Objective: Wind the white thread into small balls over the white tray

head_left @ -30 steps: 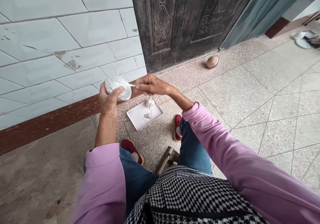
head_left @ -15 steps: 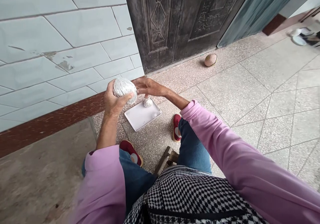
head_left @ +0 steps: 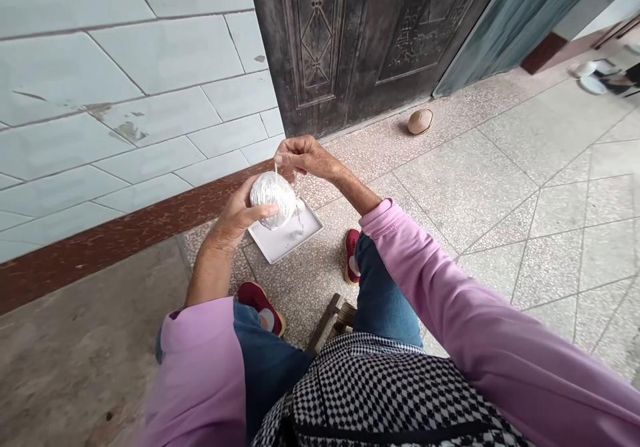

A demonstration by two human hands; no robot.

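Observation:
A large white ball of string [head_left: 273,197] is in my left hand [head_left: 233,214], its thumb across the front and the fingers behind, partly hidden. My right hand [head_left: 305,157] is above and to the right of the ball, pinching a white strand [head_left: 275,169] that rises from the top of it. Below, on the floor, lies a shallow white tray [head_left: 280,250]. A smaller white ball [head_left: 299,206] sits on the tray, partly covered by the big one, and a loose strand shows near it.
A tiled wall [head_left: 165,114] with a dark red skirting stands at the left, and a dark carved door [head_left: 350,40] ahead. A round pinkish object [head_left: 420,121] lies by the door. My red shoes [head_left: 260,304] flank a small wooden stool [head_left: 335,317].
My left hand has brought the ball right and slightly down, over the tray. My right hand has risen above it, and a strand now stretches from the ball to its fingers.

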